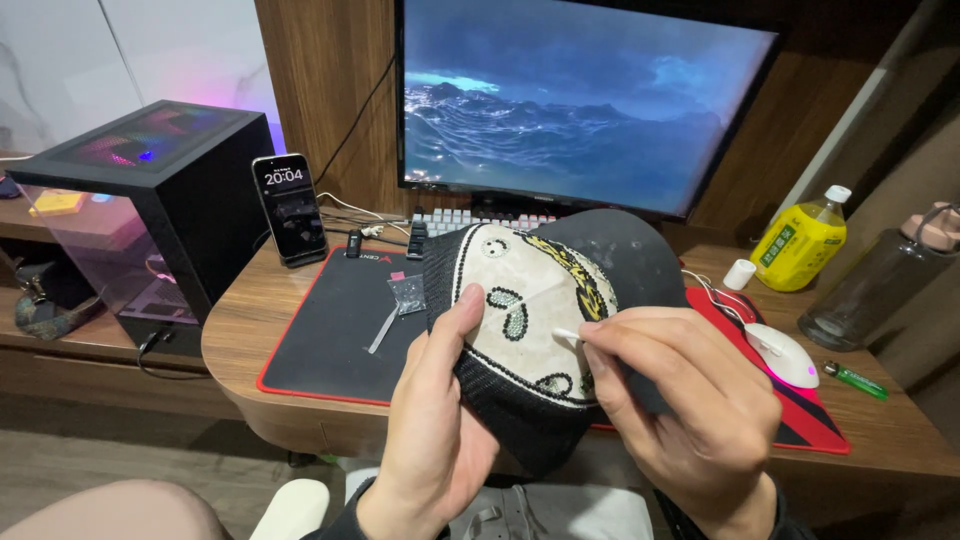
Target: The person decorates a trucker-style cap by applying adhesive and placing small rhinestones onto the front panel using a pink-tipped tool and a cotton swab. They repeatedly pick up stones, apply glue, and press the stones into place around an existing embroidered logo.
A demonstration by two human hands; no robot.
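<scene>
Gem work on this cap (540,320) is all about keeping the fabric from moving, so my tip is to hold it up off the worktop (250,330) with the decorated panel facing you and pulled flat. That's what my left hand (435,440) is for: fingers curled round the underside of the knit brim, thumb pressed on the cream front panel right beside one of the green teardrop patterns. Closed firmly on the cap, not squeezing it out of shape.

My right hand (680,400) has the little white stick (566,334) pinched between thumb and forefinger, the other fingers folded in loosely. The tip sits on the panel just left of the gold embroidery. I'd say keep the stick at a low angle and let the thumb of the holding hand act as a brace near the spot, so the cloth doesn't dimple under the tip. Go light; too much push and the tip skids over the weave.

The small clear bag (408,294) of tiny sparkly bits lies on the black and red desk mat (330,340), with a thin clear strip next to it, near enough to grab. The white mouse (783,355) and green lighter (855,380) sit off to my right, well apart from the cap.
</scene>
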